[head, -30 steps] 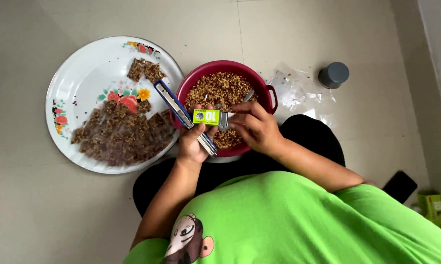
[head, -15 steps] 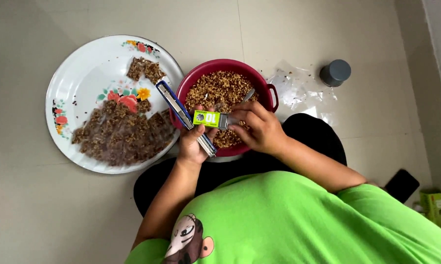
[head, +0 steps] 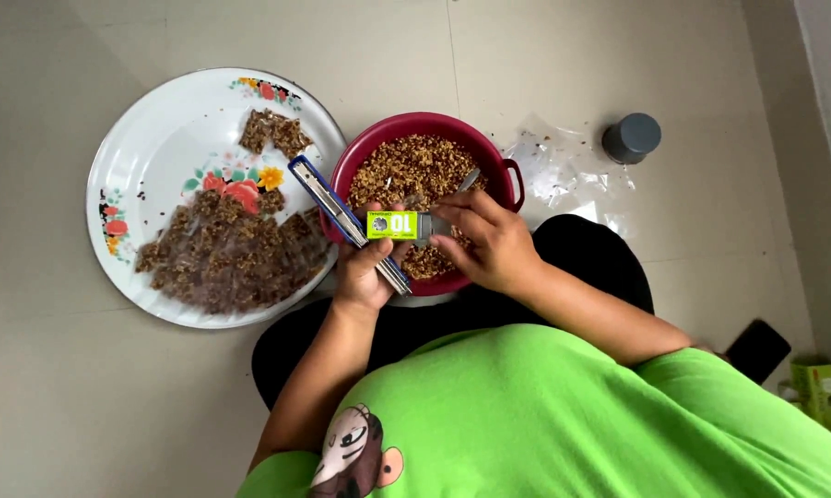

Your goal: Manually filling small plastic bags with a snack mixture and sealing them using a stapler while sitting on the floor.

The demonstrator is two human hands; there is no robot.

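Observation:
My left hand [head: 366,273] grips a blue stapler [head: 335,211] that lies open, its metal channel facing up, and also pinches a small green staple box [head: 393,224]. My right hand [head: 483,241] has its fingertips at the grey inner tray sticking out of the box's right end. Both hands hover over the near edge of a dark red bowl [head: 498,161] full of brown grain-like snack, with a spoon handle [head: 469,180] poking out of it.
A white enamel plate [head: 157,138] with flower print at the left carries several small filled clear packets [head: 226,254]. Empty clear bags [head: 558,171] and a grey cap [head: 632,137] lie right of the bowl. A black phone [head: 756,350] and a green box [head: 819,389] sit at far right.
The stapler tilted slightly and the green box levelled out; my right hand stayed at the box's right end. Nothing else moved.

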